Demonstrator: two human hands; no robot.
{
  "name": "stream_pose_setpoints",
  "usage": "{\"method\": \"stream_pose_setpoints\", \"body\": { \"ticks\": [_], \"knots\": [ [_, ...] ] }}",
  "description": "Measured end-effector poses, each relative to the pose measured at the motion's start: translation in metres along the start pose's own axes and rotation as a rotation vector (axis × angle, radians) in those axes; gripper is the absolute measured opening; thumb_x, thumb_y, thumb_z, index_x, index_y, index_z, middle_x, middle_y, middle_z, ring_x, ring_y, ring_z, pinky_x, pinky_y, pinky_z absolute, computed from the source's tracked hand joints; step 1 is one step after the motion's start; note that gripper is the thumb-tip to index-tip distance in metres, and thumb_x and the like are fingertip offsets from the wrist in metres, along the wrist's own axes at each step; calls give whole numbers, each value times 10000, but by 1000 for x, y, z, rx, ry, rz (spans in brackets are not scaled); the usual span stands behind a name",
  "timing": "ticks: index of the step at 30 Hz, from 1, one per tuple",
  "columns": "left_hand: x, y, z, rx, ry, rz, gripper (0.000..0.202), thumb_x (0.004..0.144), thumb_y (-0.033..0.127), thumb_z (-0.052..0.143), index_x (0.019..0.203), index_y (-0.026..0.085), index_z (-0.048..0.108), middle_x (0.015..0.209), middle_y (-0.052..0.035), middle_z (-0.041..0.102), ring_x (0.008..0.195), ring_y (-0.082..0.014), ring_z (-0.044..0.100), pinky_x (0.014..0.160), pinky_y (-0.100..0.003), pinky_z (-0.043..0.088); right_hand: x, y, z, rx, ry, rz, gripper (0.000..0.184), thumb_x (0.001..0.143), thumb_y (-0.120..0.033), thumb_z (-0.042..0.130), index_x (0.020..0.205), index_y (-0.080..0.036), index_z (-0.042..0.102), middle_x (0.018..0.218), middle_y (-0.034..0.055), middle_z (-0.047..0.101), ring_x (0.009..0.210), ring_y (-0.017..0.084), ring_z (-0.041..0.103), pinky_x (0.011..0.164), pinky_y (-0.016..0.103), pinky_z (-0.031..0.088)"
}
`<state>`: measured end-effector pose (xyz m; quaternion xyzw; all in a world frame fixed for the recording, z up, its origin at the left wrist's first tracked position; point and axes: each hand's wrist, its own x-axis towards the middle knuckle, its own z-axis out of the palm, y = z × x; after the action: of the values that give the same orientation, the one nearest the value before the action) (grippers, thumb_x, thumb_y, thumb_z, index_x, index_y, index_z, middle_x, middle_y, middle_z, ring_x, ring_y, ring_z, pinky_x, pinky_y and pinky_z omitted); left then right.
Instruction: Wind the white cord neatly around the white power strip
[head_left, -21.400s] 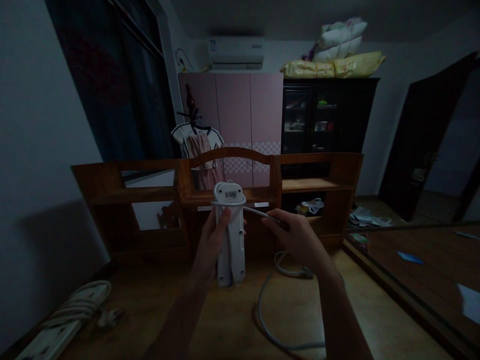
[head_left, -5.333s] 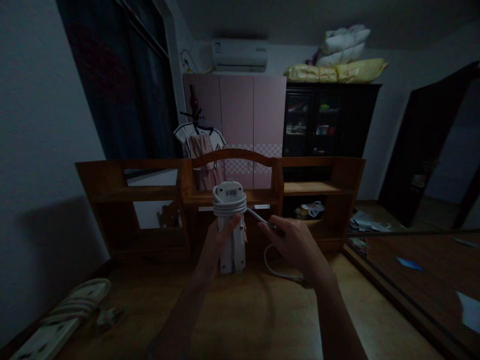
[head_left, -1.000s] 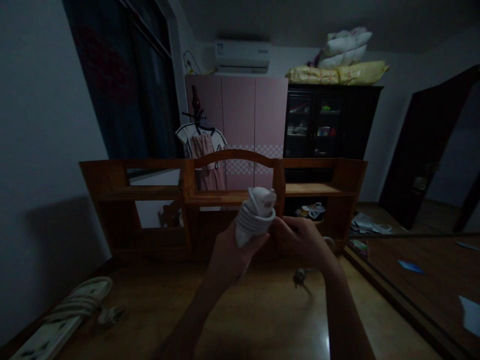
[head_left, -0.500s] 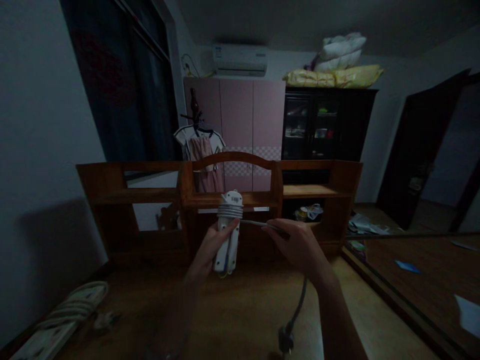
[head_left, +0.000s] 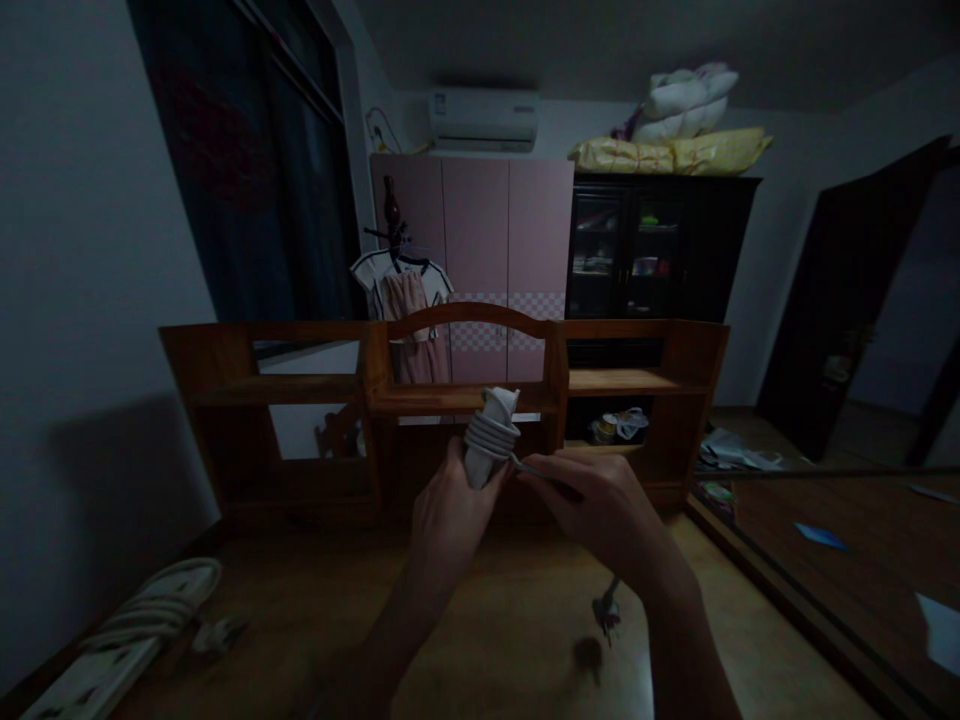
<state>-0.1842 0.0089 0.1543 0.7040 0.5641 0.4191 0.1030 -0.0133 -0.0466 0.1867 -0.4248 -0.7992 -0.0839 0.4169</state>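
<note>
My left hand (head_left: 450, 510) is closed round a white power strip (head_left: 491, 430), held above the wooden desk (head_left: 480, 640) and tilted up to the right. Several turns of its white cord (head_left: 489, 436) are wound round the strip's upper part. My right hand (head_left: 600, 500) pinches the free run of cord just right of the strip. The remaining cord drops behind that hand, and its plug (head_left: 606, 612) dangles above the desk.
A second white power strip with coiled cord (head_left: 135, 630) lies at the desk's left front. A wooden shelf unit (head_left: 450, 400) stands along the desk's back. Pink wardrobe (head_left: 476, 240) and dark cabinet (head_left: 645, 250) stand behind. The room is dim.
The strip has turned in my left hand from upright to tilted right, and more cord is wound on. The dangling plug has risen and swung right.
</note>
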Motion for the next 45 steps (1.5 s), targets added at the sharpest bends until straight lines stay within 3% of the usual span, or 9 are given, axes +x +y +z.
{"method": "stream_pose_setpoints", "body": {
  "ticks": [4, 11, 18, 24, 30, 36, 40, 45],
  "knots": [
    [0, 1, -4, 90, 59, 38, 408, 834, 528, 558, 1113, 237, 495, 1012, -130, 695, 857, -304, 682, 600, -303, 403, 1, -5, 2, 0, -60, 2, 190, 916, -203, 548, 1017, -225, 708, 822, 27, 693, 725, 142, 630, 685, 249, 431],
    [12, -13, 3, -200, 34, 18, 409, 775, 429, 662, 1115, 246, 528, 944, -85, 710, 830, -246, 682, 639, -275, 437, 1, -16, 5, 40, -92, -27, 169, 923, -193, 536, 967, -207, 700, 795, 17, 670, 684, 122, 599, 645, 238, 400],
    [4, -3, -3, 42, -10, 63, 355, 799, 430, 618, 1075, 229, 522, 902, -101, 702, 817, -273, 682, 598, -280, 406, 1, -13, 4, 6, -37, -30, 181, 932, -214, 530, 1019, -207, 689, 856, 36, 688, 724, 135, 621, 670, 244, 412],
    [-2, 2, 5, 167, -42, 232, 386, 803, 447, 617, 1067, 190, 503, 965, -127, 681, 823, -274, 676, 613, -292, 412, -1, -8, -2, -2, -68, 24, 133, 919, -245, 565, 889, -197, 686, 816, 17, 684, 737, 141, 629, 690, 243, 418],
    [-3, -1, 3, 308, -93, 433, 370, 888, 487, 500, 1100, 183, 483, 976, -92, 634, 829, -248, 658, 630, -293, 445, -2, -3, -6, -14, -112, 89, 128, 882, -292, 627, 812, -193, 667, 765, 10, 668, 707, 141, 612, 650, 238, 398],
    [-3, -3, -1, 481, -138, 663, 333, 881, 356, 563, 1164, 195, 496, 956, -53, 591, 846, -208, 614, 685, -293, 480, -4, -2, -12, 21, -163, 128, 155, 805, -322, 716, 765, -198, 633, 694, -20, 642, 625, 118, 580, 565, 219, 366],
    [-2, -2, -7, 518, -201, 734, 414, 842, 224, 601, 1238, 221, 483, 974, -48, 593, 879, -202, 602, 712, -299, 484, -8, -4, -17, 25, -179, 200, 189, 764, -346, 751, 769, -204, 627, 723, -15, 665, 643, 126, 598, 561, 219, 373],
    [-6, 4, -18, 382, -346, 754, 442, 791, 352, 664, 1197, 231, 536, 972, -46, 628, 860, -226, 621, 685, -314, 473, -16, -4, -29, 52, -180, 273, 282, 740, -423, 752, 719, -184, 604, 658, -11, 618, 600, 117, 548, 516, 208, 364]
  ]
}}
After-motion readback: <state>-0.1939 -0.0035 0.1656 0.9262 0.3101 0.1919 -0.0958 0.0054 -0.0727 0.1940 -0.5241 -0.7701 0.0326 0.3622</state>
